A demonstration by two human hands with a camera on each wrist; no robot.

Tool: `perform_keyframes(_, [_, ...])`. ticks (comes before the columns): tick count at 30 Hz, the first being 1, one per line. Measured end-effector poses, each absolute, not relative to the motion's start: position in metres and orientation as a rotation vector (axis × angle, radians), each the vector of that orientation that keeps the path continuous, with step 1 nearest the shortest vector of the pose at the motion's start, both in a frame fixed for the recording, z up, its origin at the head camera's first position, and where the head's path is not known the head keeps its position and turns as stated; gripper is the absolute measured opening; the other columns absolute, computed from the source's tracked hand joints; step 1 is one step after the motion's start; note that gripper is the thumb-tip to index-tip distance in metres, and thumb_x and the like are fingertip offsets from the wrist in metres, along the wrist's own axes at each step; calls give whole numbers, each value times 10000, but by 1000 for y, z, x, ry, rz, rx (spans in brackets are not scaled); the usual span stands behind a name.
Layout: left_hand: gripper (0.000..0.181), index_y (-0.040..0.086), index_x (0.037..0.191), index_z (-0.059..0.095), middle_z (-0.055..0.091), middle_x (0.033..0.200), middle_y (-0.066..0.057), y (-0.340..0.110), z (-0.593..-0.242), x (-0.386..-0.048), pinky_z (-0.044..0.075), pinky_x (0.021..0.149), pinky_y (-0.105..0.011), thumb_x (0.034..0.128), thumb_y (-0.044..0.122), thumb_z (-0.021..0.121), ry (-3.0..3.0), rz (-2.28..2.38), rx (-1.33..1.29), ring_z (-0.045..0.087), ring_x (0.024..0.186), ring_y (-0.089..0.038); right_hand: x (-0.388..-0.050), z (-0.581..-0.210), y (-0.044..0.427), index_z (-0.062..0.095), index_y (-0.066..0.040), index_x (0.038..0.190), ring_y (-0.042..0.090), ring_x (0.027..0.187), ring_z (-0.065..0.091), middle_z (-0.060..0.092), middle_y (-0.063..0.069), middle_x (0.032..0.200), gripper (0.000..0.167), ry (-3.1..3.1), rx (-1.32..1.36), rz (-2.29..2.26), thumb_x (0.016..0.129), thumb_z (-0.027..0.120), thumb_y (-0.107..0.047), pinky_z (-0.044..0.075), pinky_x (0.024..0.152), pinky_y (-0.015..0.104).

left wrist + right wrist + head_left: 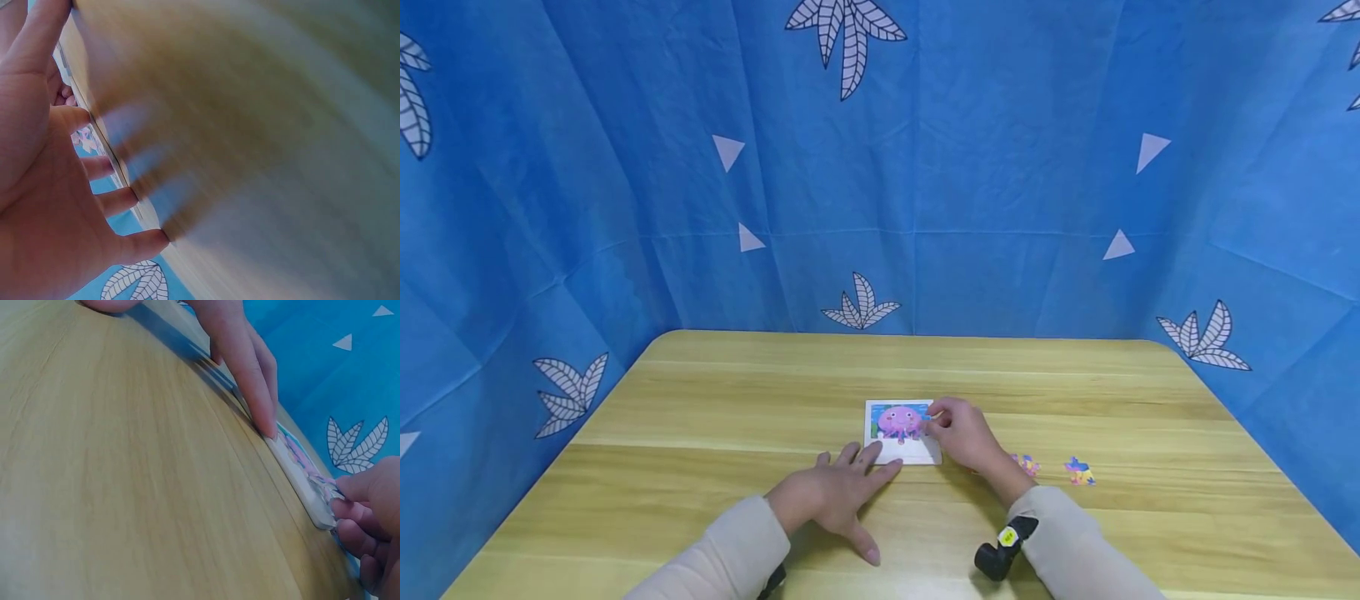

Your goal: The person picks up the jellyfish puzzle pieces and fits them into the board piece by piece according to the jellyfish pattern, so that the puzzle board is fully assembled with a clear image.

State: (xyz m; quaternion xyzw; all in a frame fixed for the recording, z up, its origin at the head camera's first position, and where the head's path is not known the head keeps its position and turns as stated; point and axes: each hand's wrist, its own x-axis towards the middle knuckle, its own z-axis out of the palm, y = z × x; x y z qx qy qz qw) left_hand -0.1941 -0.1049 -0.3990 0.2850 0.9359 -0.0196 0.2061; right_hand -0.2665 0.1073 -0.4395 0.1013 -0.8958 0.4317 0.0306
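A small white-framed jigsaw puzzle [904, 456] lies flat near the middle of the table, its upper part filled with a pink octopus on blue. Bare white shows along its lower part. My left hand [838, 493] is spread palm down at the lower left, fingertips touching the puzzle's near edge and the table. In the right wrist view, a fingertip of the left hand [250, 375] rests on the frame. My right hand [964, 435] is at the puzzle's right side, thumb and fingers pinching a small puzzle piece [339, 484], mostly hidden by the fingers.
Loose puzzle pieces, one yellow, blue and pink [1080, 472] and more [1028, 465] partly behind the right forearm, lie on the wooden table [737, 400] to the right. A blue patterned curtain [1000, 167] hangs behind the table.
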Motion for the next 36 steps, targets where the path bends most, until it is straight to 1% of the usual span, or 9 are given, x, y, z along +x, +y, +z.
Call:
perform_keyframes(9, [1149, 333, 1517, 112, 114, 1584, -99, -105, -401, -195, 253, 1049, -645, 598, 758, 654, 2605, -54, 803, 164, 1420, -381, -267, -438, 103, 667, -39, 873, 108, 602, 521, 611, 5, 668, 115, -2780, 321, 1228, 824, 711, -133, 436, 545, 247])
perform_keyframes(13, [1153, 332, 1519, 105, 110, 1584, -101, -106, -402, -195, 254, 1045, -650, 597, 768, 644, 2602, -50, 810, 163, 1420, -384, -268, -436, 102, 675, -49, 881, 119, 629, 531, 616, 9, 693, 129, -2821, 293, 1183, 830, 710, -163, 440, 563, 252])
perform_keyframes(21, [1154, 331, 1519, 98, 100, 1586, -97, -105, -400, -195, 254, 1042, -655, 599, 765, 643, 2595, -45, 809, 156, 1422, -383, -273, -432, 103, 665, -83, 896, 155, 713, 575, 646, 39, 798, 171, -2936, 220, 1140, 828, 719, -231, 465, 600, 282])
perform_keyframes(25, [1150, 333, 1518, 101, 101, 1586, -92, -105, -399, -195, 254, 1040, -658, 602, 756, 651, 2593, -43, 803, 157, 1422, -384, -275, -429, 103, 656, -89, 912, 163, 712, 570, 639, 38, 800, 205, -2983, 167, 1151, 817, 730, -256, 452, 591, 280])
perform_keyframes(29, [1149, 335, 1518, 100, 101, 1587, -91, -105, -399, -195, 253, 1043, -656, 602, 759, 647, 2591, -45, 802, 157, 1422, -382, -276, -426, 103, 644, -74, 931, 170, 711, 548, 621, 38, 803, 246, -3017, 125, 1142, 811, 736, -268, 433, 582, 271])
perform_keyframes(36, [1150, 335, 1519, 97, 94, 1588, -90, -105, -398, -194, 242, 1054, -648, 602, 764, 642, 2587, -41, 799, 148, 1427, -372, -277, -423, 102, 620, -76, 902, 171, 651, 511, 601, 29, 742, 270, -3063, 60, 1143, 806, 745, -296, 389, 536, 261])
